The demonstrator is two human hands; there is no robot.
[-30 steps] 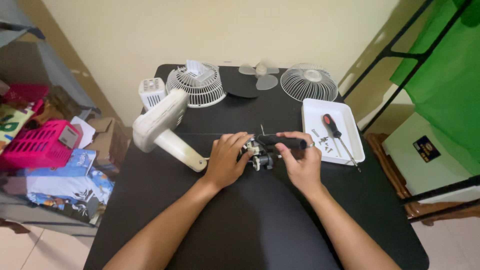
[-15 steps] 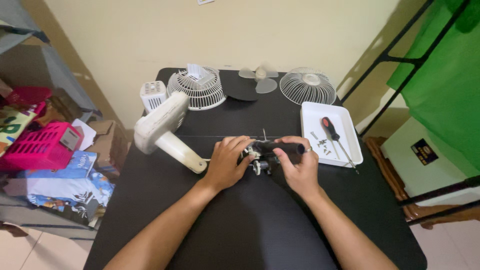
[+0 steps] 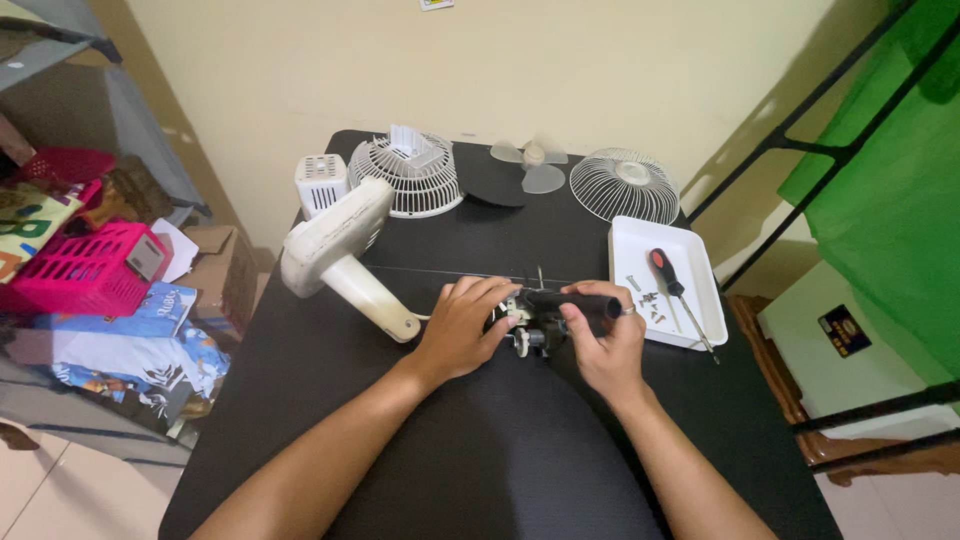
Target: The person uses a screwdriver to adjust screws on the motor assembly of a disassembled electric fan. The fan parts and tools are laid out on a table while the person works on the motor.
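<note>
**Both hands on the small fan motor, mid-counter**

The small motor assembly (image 3: 527, 325) sits on the black counter (image 3: 480, 470) near its middle, a little toward the right edge. The left hand (image 3: 462, 328) cups it from the left, fingers curled against its metal body. The right hand (image 3: 600, 345) closes around a black handle (image 3: 575, 303) whose tip points into the motor; its fingers are clamped on that handle.

Judging by this, the step in hand is working a fastener on the motor. The next move would call for a steady left-hand brace while the handle turns.

Just right lies a white tray (image 3: 640, 240) holding loose screws (image 3: 648, 300) and a red-handled screwdriver (image 3: 668, 278). To the left lies the cream fan housing (image 3: 335, 245); toward the far edge stand two wire grilles (image 3: 405, 180) (image 3: 622, 185) and the blade (image 3: 530, 165).
</note>
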